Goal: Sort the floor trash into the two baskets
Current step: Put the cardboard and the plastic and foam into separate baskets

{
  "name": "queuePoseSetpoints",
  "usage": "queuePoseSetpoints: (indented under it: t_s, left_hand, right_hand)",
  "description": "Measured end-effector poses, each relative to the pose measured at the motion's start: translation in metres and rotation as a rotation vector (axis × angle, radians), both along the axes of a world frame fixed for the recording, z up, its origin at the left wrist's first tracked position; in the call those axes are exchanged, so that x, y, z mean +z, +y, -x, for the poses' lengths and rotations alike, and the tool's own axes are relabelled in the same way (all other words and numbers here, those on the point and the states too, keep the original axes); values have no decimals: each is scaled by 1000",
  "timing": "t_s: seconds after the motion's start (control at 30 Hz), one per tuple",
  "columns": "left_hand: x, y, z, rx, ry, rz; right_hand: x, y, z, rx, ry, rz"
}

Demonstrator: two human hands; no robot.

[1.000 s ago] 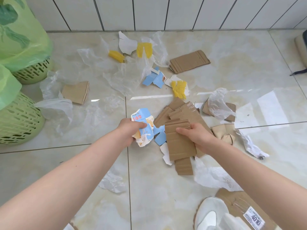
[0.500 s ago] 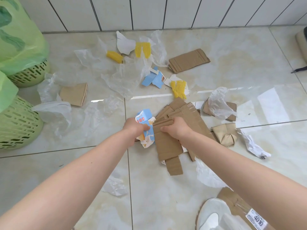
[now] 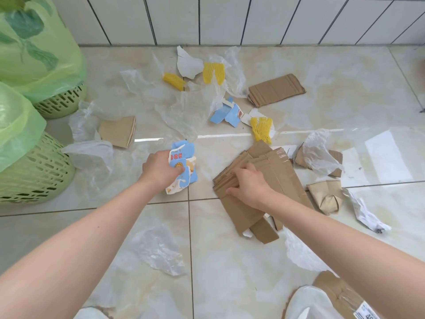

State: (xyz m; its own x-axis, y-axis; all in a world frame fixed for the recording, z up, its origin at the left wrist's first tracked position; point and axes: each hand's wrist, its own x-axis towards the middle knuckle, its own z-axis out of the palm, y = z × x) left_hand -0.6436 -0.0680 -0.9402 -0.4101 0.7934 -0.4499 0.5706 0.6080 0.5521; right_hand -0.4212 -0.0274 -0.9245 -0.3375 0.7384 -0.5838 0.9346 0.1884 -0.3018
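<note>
Head view: torn blue carton scraps (image 3: 182, 168) are gripped in the left hand (image 3: 161, 169), while stacked cardboard sheets (image 3: 264, 180) are pinched by the right hand (image 3: 249, 186), probably gathered for the green baskets (image 3: 34, 173) at left

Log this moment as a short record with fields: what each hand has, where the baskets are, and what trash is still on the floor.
left hand: grips blue carton scraps
right hand: holds the cardboard stack at its near-left edge, on the floor
baskets: two green, bag-lined; near basket and far basket, both far left
floor trash: yellow foam nets, clear plastic film, folded cardboard near the wall, crumpled brown paper
task status: sorting unfinished
</note>
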Motion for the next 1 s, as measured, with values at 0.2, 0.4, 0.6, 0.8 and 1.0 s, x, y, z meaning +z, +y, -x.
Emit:
queuePoseSetpoints:
  t_s: [0.2, 0.4, 0.6, 0.8, 1.0]
  left_hand:
    - [-8, -5, 19, -97, 177, -2]
    - [-7, -32, 23, 10, 3, -38]
    - [7, -66, 18, 71, -96, 48]
    - [24, -99, 21, 158, -290, 46]
    - [50, -113, 54, 306, -436, -47]
  right_hand:
    - [-5, 5, -1, -108, 100, 132]
    - [5, 10, 5, -220, 364, 237]
    - [32, 11, 33, -330, 568, 237]
    - [51, 11, 65, -325, 624, 242]
    - [74, 16, 114, -315, 658, 307]
